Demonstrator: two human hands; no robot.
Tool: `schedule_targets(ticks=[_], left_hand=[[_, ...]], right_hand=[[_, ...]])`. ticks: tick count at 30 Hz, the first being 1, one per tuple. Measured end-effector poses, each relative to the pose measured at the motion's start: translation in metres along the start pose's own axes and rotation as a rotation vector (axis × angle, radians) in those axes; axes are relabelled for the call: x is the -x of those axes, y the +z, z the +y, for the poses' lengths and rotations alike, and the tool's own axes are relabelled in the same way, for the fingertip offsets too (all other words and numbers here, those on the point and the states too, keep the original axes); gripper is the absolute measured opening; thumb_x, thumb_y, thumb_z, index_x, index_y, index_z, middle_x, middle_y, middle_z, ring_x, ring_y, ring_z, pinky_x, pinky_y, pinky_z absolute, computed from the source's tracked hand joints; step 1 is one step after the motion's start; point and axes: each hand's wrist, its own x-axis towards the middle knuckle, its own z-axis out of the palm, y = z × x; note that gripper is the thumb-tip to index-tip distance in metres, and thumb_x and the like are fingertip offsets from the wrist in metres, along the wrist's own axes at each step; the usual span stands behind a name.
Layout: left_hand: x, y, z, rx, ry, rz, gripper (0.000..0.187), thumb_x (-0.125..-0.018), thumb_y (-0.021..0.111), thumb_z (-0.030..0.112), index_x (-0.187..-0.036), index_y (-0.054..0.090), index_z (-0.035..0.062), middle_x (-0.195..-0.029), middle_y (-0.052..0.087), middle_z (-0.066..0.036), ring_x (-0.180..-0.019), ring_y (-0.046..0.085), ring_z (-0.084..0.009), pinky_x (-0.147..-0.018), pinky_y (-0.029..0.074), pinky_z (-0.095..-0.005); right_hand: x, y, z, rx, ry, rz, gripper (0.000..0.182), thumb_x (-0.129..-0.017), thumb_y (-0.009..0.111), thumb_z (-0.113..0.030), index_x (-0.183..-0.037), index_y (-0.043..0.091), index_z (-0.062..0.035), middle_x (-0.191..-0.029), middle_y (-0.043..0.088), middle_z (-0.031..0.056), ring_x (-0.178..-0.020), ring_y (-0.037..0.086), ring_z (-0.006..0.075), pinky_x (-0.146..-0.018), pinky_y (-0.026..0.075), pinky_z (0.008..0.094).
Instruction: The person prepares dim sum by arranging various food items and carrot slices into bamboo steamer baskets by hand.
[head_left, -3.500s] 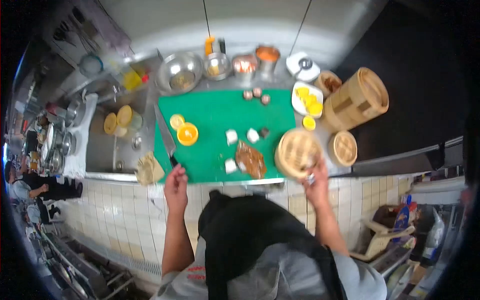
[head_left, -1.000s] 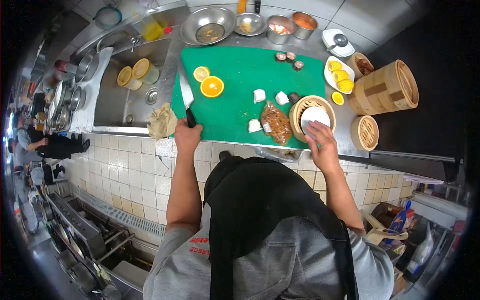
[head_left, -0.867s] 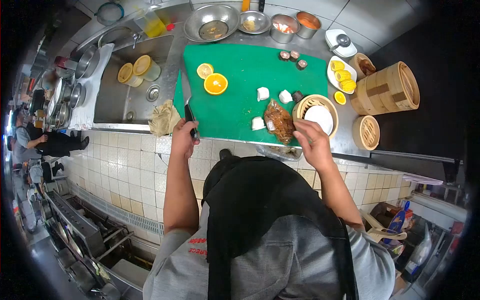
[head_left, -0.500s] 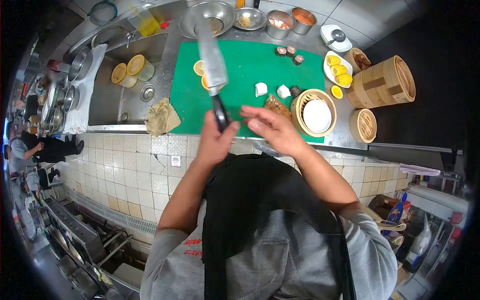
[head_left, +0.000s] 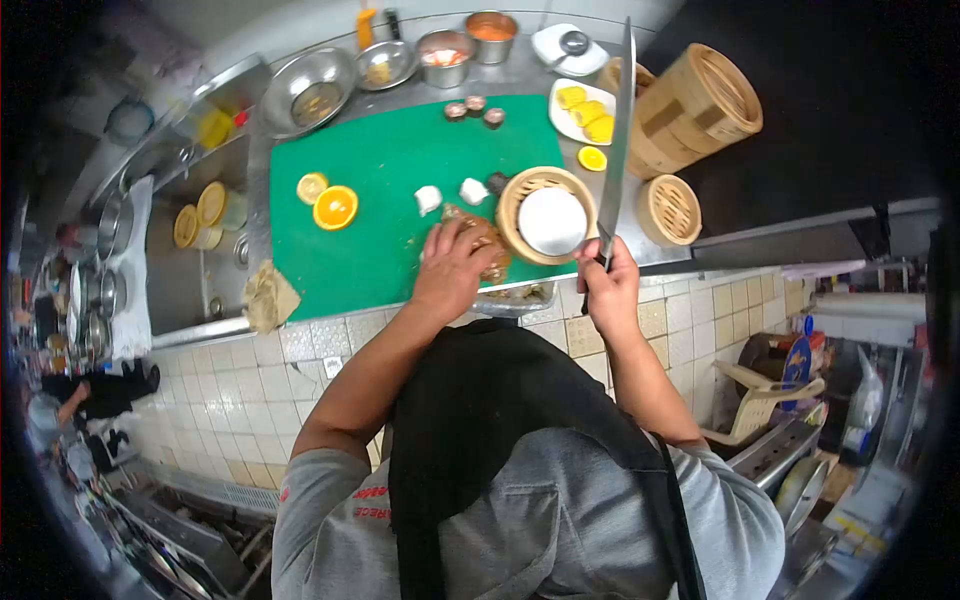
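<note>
My right hand (head_left: 608, 285) is closed round the black handle of a large knife (head_left: 622, 130), its blade pointing up past the bamboo steamer (head_left: 508, 212). A white round piece lies in that steamer. With fingers spread, my left hand (head_left: 450, 268) rests on a bag of brown food (head_left: 492, 256) at the front edge of the green cutting board (head_left: 370, 150). Two white pieces (head_left: 428, 199) and a dark piece lie just behind the bag. Orange halves (head_left: 336, 208) are on the board's left part, and several dark-rimmed rolls (head_left: 475, 104) near its back edge.
Metal bowls (head_left: 308, 92) line the back. On the right stand a plate of corn (head_left: 583, 112), a tall steamer stack (head_left: 695, 110) and a small steamer (head_left: 670, 211). A sink (head_left: 172, 265) and a cloth (head_left: 270, 297) are at the left. Another person stands far left.
The knife passed from my left hand to my right and moved to the right side. My left hand came down onto the bag. The view has shifted right, and the oranges are uncovered.
</note>
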Motion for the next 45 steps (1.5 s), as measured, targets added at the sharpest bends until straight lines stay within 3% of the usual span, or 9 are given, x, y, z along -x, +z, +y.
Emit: schedule_targets(ticks=[11,15,20,25,31,35,40,43,45], left_hand=[[-0.013,0.017,-0.003,0.177,-0.058,0.196,0.03,-0.07,0.066,0.005,-0.1,0.062,0.0101,-0.117,0.059,-0.01,-0.121,0.047,-0.0378,-0.105,0.035,-0.0545],[-0.01,0.012,0.0,0.126,-0.068,0.167,0.031,-0.07,0.066,0.001,-0.1,0.061,0.0095,-0.119,0.058,-0.011,-0.123,0.046,-0.0389,-0.107,0.033,-0.0539],[-0.003,-0.012,0.026,0.158,-0.18,-0.005,0.061,-0.069,0.063,-0.003,-0.128,0.056,0.0119,-0.14,0.047,-0.011,-0.137,0.033,-0.0409,-0.115,0.023,-0.0533],[-0.001,-0.028,0.043,0.238,-0.136,0.099,0.064,-0.07,0.052,-0.008,-0.132,0.054,0.0076,-0.14,0.048,-0.013,-0.138,0.032,-0.0401,-0.115,0.025,-0.049],[0.008,-0.028,0.09,0.312,-0.114,0.225,0.065,-0.069,0.044,-0.009,-0.131,0.052,0.0047,-0.14,0.047,-0.015,-0.139,0.032,-0.0397,-0.115,0.024,-0.0498],[0.025,-0.012,0.138,0.374,-0.107,0.23,0.065,-0.067,0.044,-0.009,-0.13,0.053,0.0039,-0.139,0.05,-0.015,-0.138,0.034,-0.0406,-0.115,0.024,-0.0493],[0.038,0.018,0.209,0.343,-0.165,0.332,0.065,-0.066,0.041,-0.008,-0.129,0.054,0.0024,-0.138,0.052,-0.015,-0.135,0.04,-0.0359,-0.115,0.027,-0.0449],[0.036,0.056,0.259,0.471,-0.258,0.363,0.063,-0.066,0.044,-0.01,-0.127,0.056,0.0033,-0.137,0.052,-0.015,-0.136,0.039,-0.0358,-0.115,0.026,-0.0447],[0.026,0.094,0.291,0.631,-0.286,0.363,0.059,-0.069,0.048,-0.009,-0.126,0.057,0.0034,-0.136,0.053,-0.014,-0.134,0.043,-0.031,-0.114,0.028,-0.0409]], right_hand=[[0.009,-0.183,-0.028,0.01,-0.756,0.677,0.018,-0.092,0.05,0.007,-0.09,0.039,-0.0068,-0.096,0.058,0.0119,-0.068,0.054,0.0131,-0.055,0.047,0.0265],[0.0,-0.255,-0.085,0.088,-0.957,0.863,0.018,-0.092,0.048,0.007,-0.089,0.036,-0.0066,-0.108,0.06,0.0202,-0.094,0.064,0.0244,-0.065,0.062,0.0356],[-0.01,-0.318,-0.168,0.196,-1.133,0.725,0.014,-0.089,0.042,0.009,-0.088,0.036,-0.0036,-0.122,0.056,0.0283,-0.115,0.059,0.032,-0.072,0.065,0.0385],[-0.019,-0.347,-0.207,0.34,-1.007,0.584,0.01,-0.09,0.045,0.007,-0.088,0.04,-0.0019,-0.124,0.058,0.0235,-0.099,0.065,0.0248,-0.066,0.063,0.0327],[-0.033,-0.349,-0.223,0.431,-0.928,0.525,0.009,-0.088,0.05,0.002,-0.095,0.05,-0.0035,-0.099,0.065,0.0084,-0.078,0.062,0.0128,-0.058,0.057,0.0269],[-0.033,-0.352,-0.231,0.458,-0.957,0.538,0.006,-0.084,0.054,-0.001,-0.087,0.054,-0.006,-0.078,0.065,0.002,-0.054,0.053,0.0083,-0.045,0.044,0.0241],[0.014,-0.381,-0.221,0.286,-0.928,0.414,0.005,-0.088,0.059,-0.004,-0.091,0.054,-0.0044,-0.083,0.064,0.0034,-0.056,0.054,0.0091,-0.046,0.043,0.024],[0.067,-0.423,-0.21,0.166,-0.993,0.298,0.01,-0.09,0.054,0.0,-0.086,0.046,-0.005,-0.089,0.064,0.0121,-0.065,0.055,0.0113,-0.046,0.046,0.0239],[0.104,-0.463,-0.205,0.191,-1.045,0.236,0.011,-0.088,0.052,0.002,-0.085,0.045,-0.0048,-0.088,0.062,0.0143,-0.076,0.057,0.0167,-0.059,0.05,0.0292]])
